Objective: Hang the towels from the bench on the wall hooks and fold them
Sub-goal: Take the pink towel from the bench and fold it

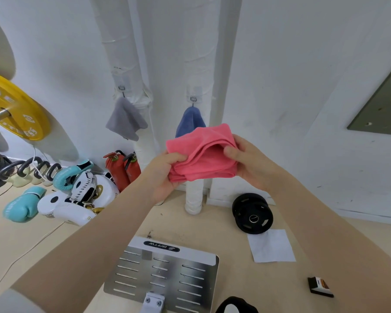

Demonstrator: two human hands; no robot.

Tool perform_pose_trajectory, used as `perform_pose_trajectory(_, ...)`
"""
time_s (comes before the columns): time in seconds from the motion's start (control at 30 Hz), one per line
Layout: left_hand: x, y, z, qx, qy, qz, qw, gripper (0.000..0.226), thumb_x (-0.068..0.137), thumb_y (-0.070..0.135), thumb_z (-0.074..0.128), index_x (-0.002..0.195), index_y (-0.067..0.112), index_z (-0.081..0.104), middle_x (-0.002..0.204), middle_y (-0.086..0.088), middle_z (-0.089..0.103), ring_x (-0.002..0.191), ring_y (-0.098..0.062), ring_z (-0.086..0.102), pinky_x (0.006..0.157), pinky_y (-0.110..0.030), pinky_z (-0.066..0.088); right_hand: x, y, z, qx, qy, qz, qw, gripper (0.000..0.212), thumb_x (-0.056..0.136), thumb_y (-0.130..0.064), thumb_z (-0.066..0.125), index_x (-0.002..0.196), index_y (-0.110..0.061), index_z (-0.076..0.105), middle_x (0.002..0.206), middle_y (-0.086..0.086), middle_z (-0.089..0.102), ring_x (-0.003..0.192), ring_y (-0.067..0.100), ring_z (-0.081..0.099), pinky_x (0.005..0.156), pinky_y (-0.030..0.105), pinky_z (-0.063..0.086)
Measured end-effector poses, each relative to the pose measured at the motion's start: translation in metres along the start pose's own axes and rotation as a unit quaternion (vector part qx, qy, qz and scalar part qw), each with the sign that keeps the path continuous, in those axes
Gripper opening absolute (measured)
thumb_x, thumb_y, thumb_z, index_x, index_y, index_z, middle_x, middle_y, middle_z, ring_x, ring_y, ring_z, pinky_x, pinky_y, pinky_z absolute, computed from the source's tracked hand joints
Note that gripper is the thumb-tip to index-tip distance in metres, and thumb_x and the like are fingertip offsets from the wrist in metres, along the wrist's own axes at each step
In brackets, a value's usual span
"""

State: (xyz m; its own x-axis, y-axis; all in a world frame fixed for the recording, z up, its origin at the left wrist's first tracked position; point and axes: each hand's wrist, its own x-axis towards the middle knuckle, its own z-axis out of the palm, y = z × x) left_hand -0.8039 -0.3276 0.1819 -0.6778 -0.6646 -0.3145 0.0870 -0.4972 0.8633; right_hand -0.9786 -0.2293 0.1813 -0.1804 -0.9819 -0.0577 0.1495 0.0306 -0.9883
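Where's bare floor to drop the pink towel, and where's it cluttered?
Bare floor lies between the metal plate and the white pipe, and left of the plate toward the cable. Crowded: boxing gloves and fire extinguishers at left; black weight plate and paper sheet at right.

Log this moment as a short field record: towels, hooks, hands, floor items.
held towel: pink towel, bunched in folds, gripped by left hand and right hand
hung towels: grey towel on left hook; blue towel on right hook
floor items: boxing gloves, black weight plates
wall side: yellow weight plate
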Motion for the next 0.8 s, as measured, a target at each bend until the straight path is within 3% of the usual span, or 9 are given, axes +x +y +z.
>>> perform_pose_trajectory(0.1, 0.000, 0.000, 0.003, 0.027, 0.009, 0.014, 1.000, 0.019, 0.087, 0.002, 0.045, 0.096, 0.012, 0.058, 0.080, -0.005, 0.065, 0.069, -0.015, 0.063, 0.065, -0.028, 0.055, 0.006, 0.002, 0.005, -0.153, 0.104, -0.028, 0.982, 0.043, 0.080, -0.001, 0.061, 0.121, -0.013, 0.052, 0.118, 0.010, 0.062, 0.110, 0.026, 0.059, 0.089, 0.036, 0.052)
perform_pose_trajectory(0.2, -0.002, 0.002, 0.007, 0.018, 0.032, 0.034, 0.999, 0.019, 0.092, 0.015, 0.045, 0.086, 0.014, 0.062, 0.063, 0.003, 0.069, 0.055, -0.007, 0.065, 0.053, -0.021, 0.053, 0.009, 0.009, 0.009, -0.224, 0.142, -0.050, 0.963, 0.054, 0.076, 0.003, 0.036, 0.127, -0.011, 0.048, 0.129, 0.017, 0.051, 0.117, 0.029, 0.051, 0.096, 0.037, 0.044)
perform_pose_trajectory(0.27, -0.004, 0.001, 0.008, -0.020, 0.056, 0.053, 0.997, 0.030, 0.094, 0.017, 0.042, 0.073, 0.016, 0.063, 0.050, 0.004, 0.064, 0.043, -0.005, 0.059, 0.044, -0.016, 0.047, 0.007, 0.013, 0.008, -0.184, 0.097, -0.065, 0.976, 0.063, 0.074, 0.002, 0.034, 0.133, -0.015, 0.045, 0.132, 0.011, 0.052, 0.117, 0.020, 0.053, 0.093, 0.030, 0.045)
perform_pose_trajectory(0.33, -0.005, 0.000, 0.010, -0.083, 0.079, 0.068, 0.991, 0.051, 0.094, 0.009, 0.038, 0.047, 0.018, 0.058, 0.036, 0.004, 0.051, 0.030, -0.005, 0.048, 0.035, -0.012, 0.039, 0.005, 0.012, 0.009, -0.066, 0.097, -0.079, 0.990, 0.051, 0.087, 0.007, 0.037, 0.131, -0.015, 0.047, 0.120, 0.006, 0.061, 0.104, 0.013, 0.061, 0.082, 0.025, 0.051)
perform_pose_trajectory(0.4, -0.004, -0.004, 0.010, -0.125, 0.088, 0.080, 0.985, 0.061, 0.090, 0.002, 0.035, 0.033, 0.018, 0.047, 0.032, 0.005, 0.041, 0.026, -0.005, 0.041, 0.033, -0.012, 0.036, 0.007, 0.014, 0.011, 0.061, 0.135, -0.077, 0.986, 0.039, 0.093, 0.008, 0.035, 0.122, -0.010, 0.053, 0.101, 0.002, 0.068, 0.089, 0.014, 0.066, 0.072, 0.025, 0.056)
perform_pose_trajectory(0.53, 0.001, -0.007, 0.007, -0.146, 0.085, 0.089, 0.982, 0.038, 0.083, -0.003, 0.030, 0.051, 0.016, 0.030, 0.035, 0.007, 0.030, 0.028, -0.005, 0.027, 0.032, -0.014, 0.028, 0.008, 0.023, 0.015, 0.209, 0.133, 0.004, 0.969, 0.034, 0.092, 0.004, 0.032, 0.103, -0.006, 0.062, 0.091, 0.008, 0.071, 0.082, 0.021, 0.067, 0.076, 0.034, 0.059)
perform_pose_trajectory(0.67, 0.006, 0.003, -0.015, -0.172, 0.063, 0.106, 0.977, 0.029, 0.084, -0.005, 0.030, 0.063, 0.012, 0.041, 0.053, 0.003, 0.044, 0.041, -0.006, 0.042, 0.047, -0.015, 0.039, -0.001, 0.020, -0.002, 0.397, 0.179, -0.015, 0.900, 0.031, 0.095, 0.002, 0.028, 0.092, -0.003, 0.059, 0.074, 0.007, 0.071, 0.065, 0.014, 0.069, 0.066, 0.024, 0.057)
perform_pose_trajectory(0.8, 0.004, 0.002, -0.012, -0.066, 0.033, 0.101, 0.992, 0.033, 0.082, -0.008, 0.029, 0.073, 0.009, 0.056, 0.068, -0.002, 0.061, 0.058, -0.011, 0.055, 0.060, -0.022, 0.049, -0.004, 0.019, -0.004, 0.344, 0.178, -0.023, 0.922, 0.031, 0.095, 0.003, 0.029, 0.092, -0.003, 0.059, 0.072, 0.005, 0.072, 0.063, 0.012, 0.068, 0.063, 0.024, 0.058)
